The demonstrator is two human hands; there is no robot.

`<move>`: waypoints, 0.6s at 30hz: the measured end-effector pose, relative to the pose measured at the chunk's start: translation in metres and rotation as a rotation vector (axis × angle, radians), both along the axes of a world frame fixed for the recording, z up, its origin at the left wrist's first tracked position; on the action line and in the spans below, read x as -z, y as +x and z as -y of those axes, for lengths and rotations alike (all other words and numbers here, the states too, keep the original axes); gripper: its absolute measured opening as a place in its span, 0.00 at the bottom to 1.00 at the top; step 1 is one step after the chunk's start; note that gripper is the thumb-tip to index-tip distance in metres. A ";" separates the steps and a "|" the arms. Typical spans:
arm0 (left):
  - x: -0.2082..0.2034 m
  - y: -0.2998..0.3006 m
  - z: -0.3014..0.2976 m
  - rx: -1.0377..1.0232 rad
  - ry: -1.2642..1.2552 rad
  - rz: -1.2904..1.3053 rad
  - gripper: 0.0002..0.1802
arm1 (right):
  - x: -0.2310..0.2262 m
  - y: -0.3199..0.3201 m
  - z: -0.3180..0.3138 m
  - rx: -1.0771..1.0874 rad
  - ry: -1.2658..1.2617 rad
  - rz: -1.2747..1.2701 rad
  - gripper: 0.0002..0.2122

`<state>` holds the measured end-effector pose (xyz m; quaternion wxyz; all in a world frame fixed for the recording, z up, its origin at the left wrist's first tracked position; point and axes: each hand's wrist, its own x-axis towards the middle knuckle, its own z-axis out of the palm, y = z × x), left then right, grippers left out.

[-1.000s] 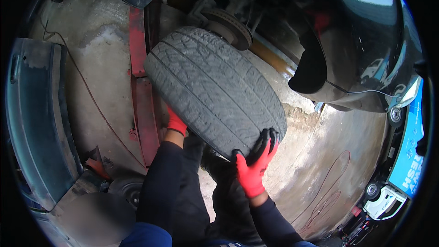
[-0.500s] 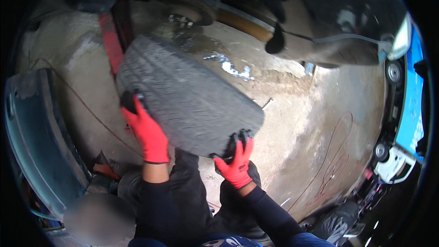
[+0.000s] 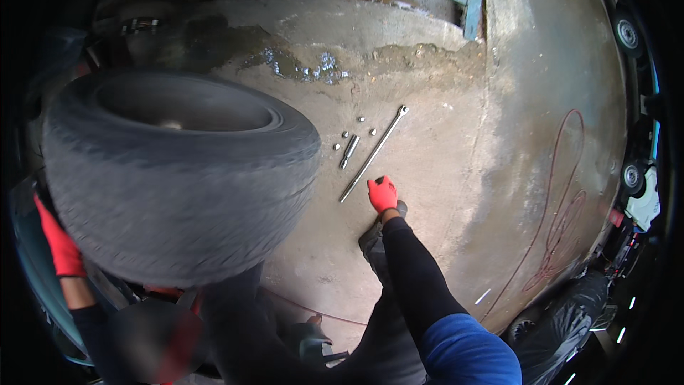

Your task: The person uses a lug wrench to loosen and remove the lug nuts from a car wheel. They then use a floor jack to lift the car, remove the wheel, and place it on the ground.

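Note:
A worn black wheel (image 3: 185, 199) is tilted at the left, its tread facing me and its hollow rim side facing up. My left hand (image 3: 60, 246), in a red glove with black fingertips, grips its left edge, the fingertips hidden behind the tyre. Apart from the wheel, my right hand (image 3: 382, 194) hangs over the floor in the same kind of glove, closed, with nothing visible in it. Just beyond it lies a long silver breaker bar (image 3: 374, 153). Beside the bar are a long silver socket (image 3: 350, 151) and several lug nuts (image 3: 361, 119).
A wet patch (image 3: 306, 68) crosses the concrete floor beyond the wheel. A blue metal frame (image 3: 472, 11) stands at the far edge. A thin red hose (image 3: 563, 214) lies looped at the right. Parked vehicles line the right rim; a person's blurred head (image 3: 160, 342) is at lower left.
The wheel has swung left and tipped, so its rim opening now shows. My right hand has let go of it and closed. The breaker bar, socket and nuts have come into view.

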<state>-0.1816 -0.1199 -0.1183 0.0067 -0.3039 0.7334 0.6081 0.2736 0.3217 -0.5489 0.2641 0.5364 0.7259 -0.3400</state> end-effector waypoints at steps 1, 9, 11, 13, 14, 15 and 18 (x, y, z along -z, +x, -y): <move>0.001 0.002 0.001 0.006 -0.015 -0.006 0.36 | 0.032 -0.002 -0.008 0.055 0.027 -0.047 0.25; 0.026 0.030 -0.003 0.008 -0.103 -0.016 0.37 | 0.120 -0.040 -0.017 0.121 0.323 -0.237 0.20; 0.028 0.035 -0.002 -0.001 -0.113 -0.009 0.37 | 0.124 -0.038 -0.014 0.024 0.372 -0.311 0.17; 0.030 0.038 -0.001 -0.004 -0.121 0.002 0.37 | 0.120 -0.043 -0.015 -0.068 0.350 -0.304 0.17; 0.031 0.041 0.000 -0.008 -0.122 0.003 0.37 | 0.119 -0.046 -0.016 -0.115 0.338 -0.299 0.17; 0.031 0.040 0.000 -0.007 -0.119 0.007 0.37 | 0.117 -0.051 -0.021 -0.173 0.350 -0.277 0.17; 0.029 0.036 0.000 -0.007 -0.127 0.011 0.37 | 0.111 -0.069 -0.036 -0.233 0.324 -0.229 0.17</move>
